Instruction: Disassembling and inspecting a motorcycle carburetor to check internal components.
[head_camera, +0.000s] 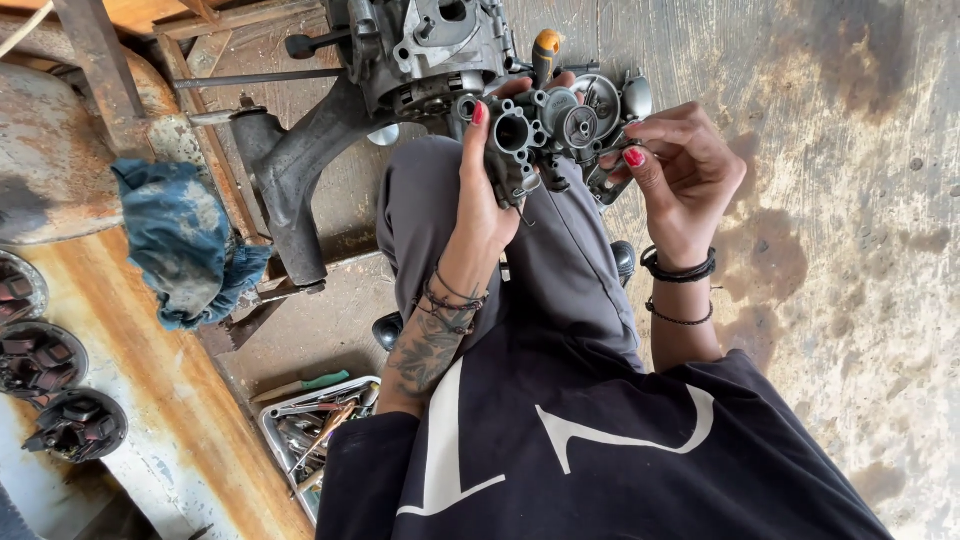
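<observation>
Head view, looking down on a seated person. The carburettor (535, 140), a dark grey cast metal body with round bores and small screws, is held in the air above the person's knee (440, 190), not resting on any surface. The left hand (485, 195) grips it from the left side: the palm lies against its lower left flank, the thumb, with a red nail, stands up along its left edge, and the other fingers wrap behind it, their tips showing just above the casting. The right hand (680, 170) meets it from the right: the thumb and curled fingers close on the small parts at its right edge, the red-nailed thumb tip touching there; whether they pinch a separate piece cannot be told. The bores face the camera between the two hands.

Beyond the carburettor, an engine (420, 50) stands on the stained concrete floor (850, 250), with an orange-handled screwdriver (545, 50) just past the fingertips. A blue rag (185, 250) hangs over the edge of a rusty bench (140, 400) at the left; three round dark parts (45, 360) lie along the bench's left edge. A metal tray (315, 435) of hand tools sits on the floor beside the left elbow
</observation>
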